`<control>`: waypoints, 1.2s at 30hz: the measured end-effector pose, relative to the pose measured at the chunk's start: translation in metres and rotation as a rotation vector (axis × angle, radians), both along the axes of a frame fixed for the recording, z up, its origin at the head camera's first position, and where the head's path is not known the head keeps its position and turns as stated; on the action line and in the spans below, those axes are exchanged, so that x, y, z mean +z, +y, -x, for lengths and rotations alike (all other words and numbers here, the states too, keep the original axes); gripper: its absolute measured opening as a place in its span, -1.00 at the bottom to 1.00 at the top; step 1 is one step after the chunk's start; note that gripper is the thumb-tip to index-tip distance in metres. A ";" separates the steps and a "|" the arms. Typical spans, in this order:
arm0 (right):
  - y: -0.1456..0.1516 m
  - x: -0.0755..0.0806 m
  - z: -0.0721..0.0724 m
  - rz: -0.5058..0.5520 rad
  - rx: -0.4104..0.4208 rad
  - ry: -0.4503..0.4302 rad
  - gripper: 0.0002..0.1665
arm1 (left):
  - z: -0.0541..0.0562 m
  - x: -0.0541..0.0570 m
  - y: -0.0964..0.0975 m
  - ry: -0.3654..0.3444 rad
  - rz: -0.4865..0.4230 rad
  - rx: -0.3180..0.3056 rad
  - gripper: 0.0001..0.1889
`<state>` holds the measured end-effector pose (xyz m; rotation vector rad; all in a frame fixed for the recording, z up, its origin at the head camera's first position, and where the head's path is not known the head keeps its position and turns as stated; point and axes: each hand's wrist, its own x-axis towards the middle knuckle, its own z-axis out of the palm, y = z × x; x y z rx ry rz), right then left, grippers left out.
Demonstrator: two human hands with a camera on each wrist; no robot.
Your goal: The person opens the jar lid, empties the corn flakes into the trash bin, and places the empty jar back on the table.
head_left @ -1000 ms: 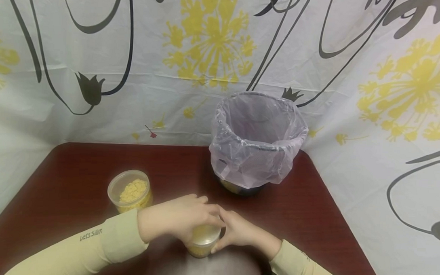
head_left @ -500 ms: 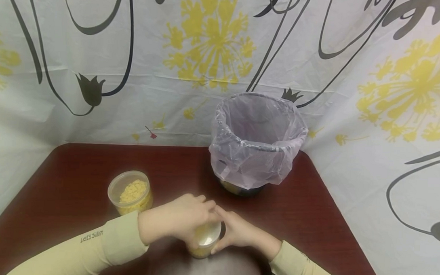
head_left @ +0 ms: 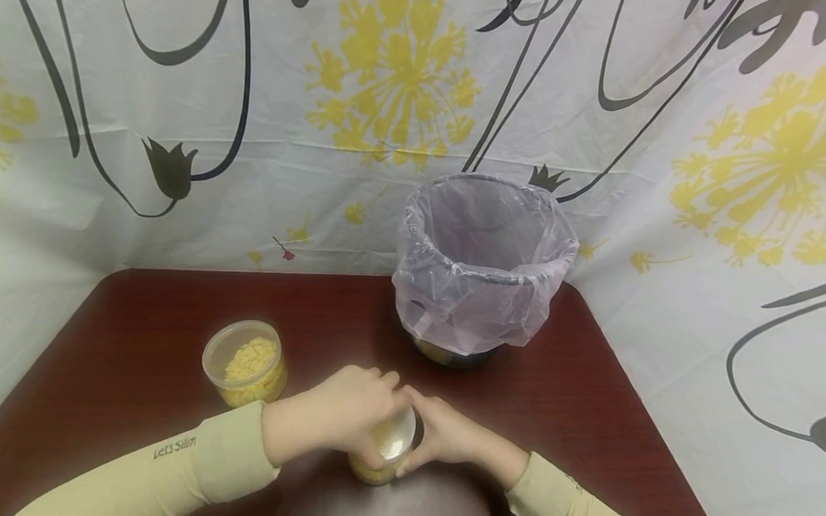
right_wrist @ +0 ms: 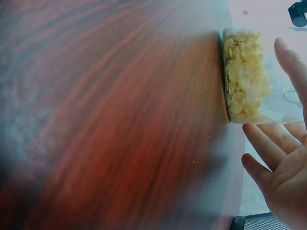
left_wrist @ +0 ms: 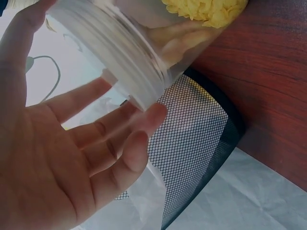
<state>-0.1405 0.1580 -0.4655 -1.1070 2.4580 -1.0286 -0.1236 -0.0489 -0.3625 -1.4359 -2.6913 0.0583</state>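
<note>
Lidded flake tub: curled left hand grips the lid, half-curled right hand holds the side; lid-handling seems underway, next calling for a steady twist.

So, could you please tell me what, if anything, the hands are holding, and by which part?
A clear jar of yellow flakes: the left hand grips its lid, the right hand holds its side wall.

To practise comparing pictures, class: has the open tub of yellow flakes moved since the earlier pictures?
No: judged against the back edge of the table, the open tub shows no clear shift either way in the head view.
</note>
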 end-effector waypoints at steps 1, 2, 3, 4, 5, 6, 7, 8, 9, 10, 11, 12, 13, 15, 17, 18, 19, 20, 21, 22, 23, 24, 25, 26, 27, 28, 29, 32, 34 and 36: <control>0.000 -0.001 0.000 -0.002 0.000 0.001 0.07 | 0.000 -0.001 0.000 0.002 -0.005 0.004 -0.34; 0.000 -0.001 0.000 -0.002 -0.001 0.000 0.08 | 0.000 -0.001 0.000 0.002 -0.011 0.008 -0.34; 0.000 -0.001 0.000 -0.003 -0.003 -0.001 0.09 | 0.000 -0.002 0.000 0.003 -0.016 0.012 -0.34; 0.000 -0.001 0.000 -0.003 -0.004 -0.004 0.10 | 0.000 -0.002 0.001 0.003 -0.021 0.015 -0.34; 0.000 -0.001 0.000 -0.004 -0.004 -0.005 0.11 | 0.000 -0.002 0.001 0.004 -0.024 0.018 -0.34; 0.000 -0.001 0.000 -0.004 -0.006 -0.006 0.12 | -0.001 -0.002 0.001 0.005 -0.027 0.020 -0.34; 0.000 -0.001 0.000 -0.004 -0.006 -0.006 0.12 | -0.001 -0.002 0.001 0.006 -0.028 0.023 -0.34; 0.000 0.000 -0.001 -0.004 -0.007 -0.007 0.13 | -0.001 -0.002 0.001 0.007 -0.029 0.024 -0.35; 0.000 0.000 -0.001 -0.005 -0.008 -0.006 0.12 | -0.001 -0.002 0.001 0.007 -0.030 0.026 -0.35; 0.000 0.000 -0.001 -0.005 -0.009 -0.004 0.12 | -0.002 -0.002 0.001 0.007 -0.030 0.027 -0.35; 0.000 0.000 -0.001 -0.004 -0.008 -0.001 0.12 | -0.002 -0.001 0.001 0.004 -0.029 0.030 -0.35; 0.000 -0.001 -0.001 -0.003 -0.007 0.000 0.12 | -0.002 -0.001 0.001 0.001 -0.029 0.033 -0.35; 0.000 0.000 -0.001 -0.002 -0.006 0.002 0.12 | -0.002 -0.001 0.002 -0.002 -0.032 0.037 -0.36; 0.001 -0.001 -0.001 -0.001 -0.006 0.008 0.13 | -0.003 -0.001 0.002 -0.008 -0.040 0.044 -0.36; 0.001 -0.001 -0.001 0.003 -0.005 0.009 0.12 | -0.003 -0.001 0.002 -0.005 -0.050 0.051 -0.36; 0.001 -0.001 -0.001 0.005 -0.005 0.010 0.11 | -0.004 -0.002 0.002 -0.002 -0.057 0.052 -0.37; 0.000 -0.001 -0.001 0.007 -0.005 0.008 0.11 | -0.004 -0.002 0.003 0.003 -0.065 0.053 -0.37; 0.000 -0.001 -0.001 0.009 -0.005 0.006 0.10 | -0.004 -0.002 0.002 0.009 -0.071 0.053 -0.37; 0.000 -0.001 0.000 0.010 -0.005 0.004 0.10 | -0.004 -0.002 0.002 0.019 -0.075 0.053 -0.36; 0.000 -0.001 0.000 0.010 -0.006 0.002 0.10 | -0.004 -0.003 0.002 0.031 -0.077 0.053 -0.36; 0.000 -0.002 0.000 0.009 -0.008 0.005 0.11 | -0.004 -0.003 0.002 0.041 -0.077 0.054 -0.36; 0.000 -0.002 0.000 0.007 -0.009 0.007 0.12 | -0.004 -0.002 0.002 0.053 -0.074 0.055 -0.36; 0.000 -0.001 0.000 0.005 -0.011 0.007 0.12 | -0.004 -0.002 0.002 0.064 -0.069 0.056 -0.35; 0.000 -0.001 0.000 0.004 -0.014 0.009 0.12 | -0.004 -0.002 0.002 0.073 -0.062 0.056 -0.35; 0.000 -0.001 0.000 0.002 -0.016 0.010 0.12 | -0.004 -0.002 0.002 0.079 -0.054 0.057 -0.34; 0.000 -0.001 0.000 0.000 -0.019 0.010 0.12 | -0.004 -0.001 0.002 0.080 -0.046 0.055 -0.33; 0.000 -0.001 -0.001 0.000 -0.020 0.010 0.12 | -0.004 0.000 0.002 0.076 -0.040 0.052 -0.31; 0.000 -0.001 -0.001 -0.004 -0.020 0.010 0.13 | -0.003 0.002 0.000 0.053 -0.033 0.026 -0.27; 0.000 -0.001 -0.001 -0.002 -0.016 0.016 0.15 | -0.002 0.004 -0.002 0.034 -0.025 0.000 -0.25; 0.001 -0.001 -0.001 0.005 -0.007 0.018 0.20 | -0.002 0.006 -0.004 0.009 -0.013 -0.029 -0.24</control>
